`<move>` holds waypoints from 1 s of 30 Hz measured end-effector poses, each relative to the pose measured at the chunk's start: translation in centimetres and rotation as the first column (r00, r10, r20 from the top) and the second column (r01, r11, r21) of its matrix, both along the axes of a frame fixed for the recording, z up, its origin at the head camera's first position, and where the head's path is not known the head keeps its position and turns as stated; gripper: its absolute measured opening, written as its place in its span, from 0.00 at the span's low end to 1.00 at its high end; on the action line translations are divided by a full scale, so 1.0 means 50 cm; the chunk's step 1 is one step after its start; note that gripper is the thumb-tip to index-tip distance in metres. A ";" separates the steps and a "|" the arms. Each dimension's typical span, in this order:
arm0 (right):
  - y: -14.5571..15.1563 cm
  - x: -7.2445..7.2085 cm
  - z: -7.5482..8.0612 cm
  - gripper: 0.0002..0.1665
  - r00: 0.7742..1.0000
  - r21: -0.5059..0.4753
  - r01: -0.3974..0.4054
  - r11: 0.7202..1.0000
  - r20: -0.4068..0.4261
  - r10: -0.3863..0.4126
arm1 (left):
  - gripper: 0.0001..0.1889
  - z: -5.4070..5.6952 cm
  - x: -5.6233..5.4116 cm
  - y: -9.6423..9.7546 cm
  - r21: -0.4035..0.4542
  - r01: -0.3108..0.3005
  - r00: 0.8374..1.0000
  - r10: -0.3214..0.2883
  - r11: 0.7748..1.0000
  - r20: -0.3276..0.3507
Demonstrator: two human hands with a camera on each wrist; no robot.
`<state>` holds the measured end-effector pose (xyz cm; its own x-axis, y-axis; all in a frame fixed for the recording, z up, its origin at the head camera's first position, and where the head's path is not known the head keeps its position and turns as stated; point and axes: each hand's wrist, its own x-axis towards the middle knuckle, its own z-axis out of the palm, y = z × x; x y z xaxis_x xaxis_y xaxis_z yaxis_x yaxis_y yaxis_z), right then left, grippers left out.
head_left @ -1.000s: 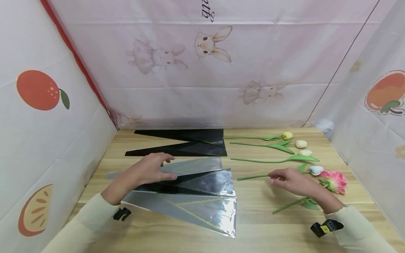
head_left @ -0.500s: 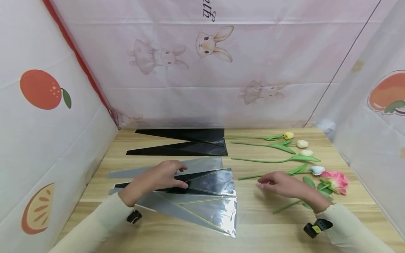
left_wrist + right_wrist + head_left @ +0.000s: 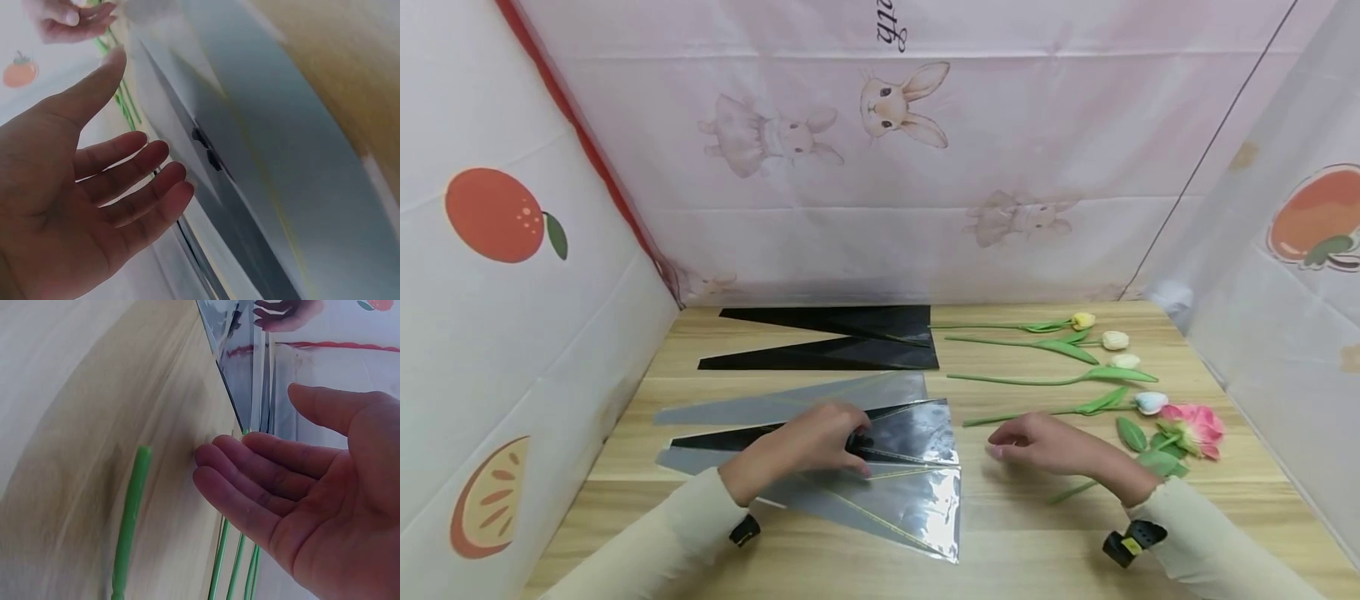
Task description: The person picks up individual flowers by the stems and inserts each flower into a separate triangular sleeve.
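Note:
My left hand [image 3: 827,440] is over the tapered plastic flower sleeves, with nothing in its fingers. Below it lie a dark see-through sleeve [image 3: 917,429] and a grey one with yellow lines [image 3: 895,508]; another grey sleeve [image 3: 880,388] lies just behind. In the left wrist view the left hand [image 3: 106,194] has loosely bent, spread fingers. To the right, my right hand [image 3: 1048,448] hovers above the table beside the stem of a blue-white tulip [image 3: 1152,403]. The right wrist view shows that hand [image 3: 300,494] palm up to the camera, holding nothing.
Two black sleeves [image 3: 880,354] lie at the back. On the right are a yellow tulip [image 3: 1082,321], two whitish tulips [image 3: 1115,340] and a pink flower [image 3: 1198,431], partly behind the right forearm. Printed cloth walls [image 3: 820,250] bound the wooden table [image 3: 1000,550].
My left hand has moved right along the sleeves. My right hand has shifted left, away from the tulip's stem. The sleeves and flowers stay where they were.

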<state>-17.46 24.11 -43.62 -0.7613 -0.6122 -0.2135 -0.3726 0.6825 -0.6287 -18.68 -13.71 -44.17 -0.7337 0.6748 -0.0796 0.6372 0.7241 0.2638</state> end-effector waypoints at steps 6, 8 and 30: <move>-0.015 0.003 0.000 0.23 0.999 -0.020 -0.004 1.000 0.041 0.005 | 0.33 -0.007 0.008 0.022 -0.011 0.031 0.999 -0.031 0.999 0.015; -0.020 0.004 -0.001 0.23 0.999 -0.032 -0.015 0.999 0.044 0.016 | 0.33 -0.009 0.010 0.028 -0.010 0.029 0.999 -0.028 1.000 0.032; -0.045 0.012 -0.004 0.22 0.998 -0.043 -0.052 0.998 0.030 0.054 | 0.31 -0.033 0.042 0.083 -0.098 0.097 0.992 -0.104 0.990 -0.069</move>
<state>-16.86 21.86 -43.83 -0.7210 -0.6604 -0.2099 -0.3874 0.6352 -0.6681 -16.57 -9.56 -45.84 -0.6685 0.7377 -0.0943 0.7236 0.6744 0.1469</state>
